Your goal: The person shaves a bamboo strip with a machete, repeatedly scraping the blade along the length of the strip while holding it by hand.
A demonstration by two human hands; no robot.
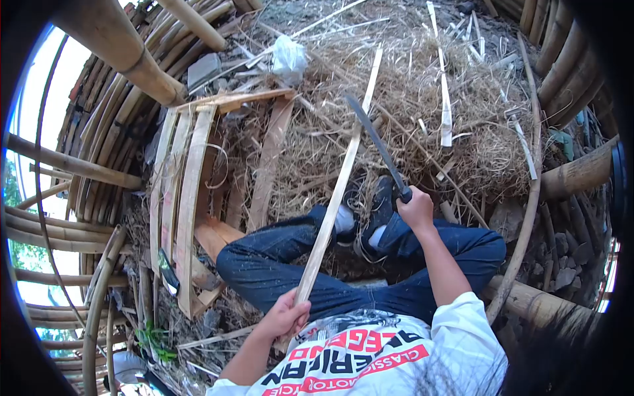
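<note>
My left hand is closed round the lower end of a long pale bamboo strip, close to my lap. The strip slants up and away from me over my crossed legs, its far end above the shavings. In my right hand is the dark handle of a long-bladed knife, held over my right shin. Its blade points up and to the left, and the tip overlaps the strip in this view.
A wooden crate stands at my left. Heaps of bamboo shavings cover the ground ahead, with a loose split strip on them. A white plastic bag lies at the back. Bamboo poles enclose both sides; one long pole lies at right.
</note>
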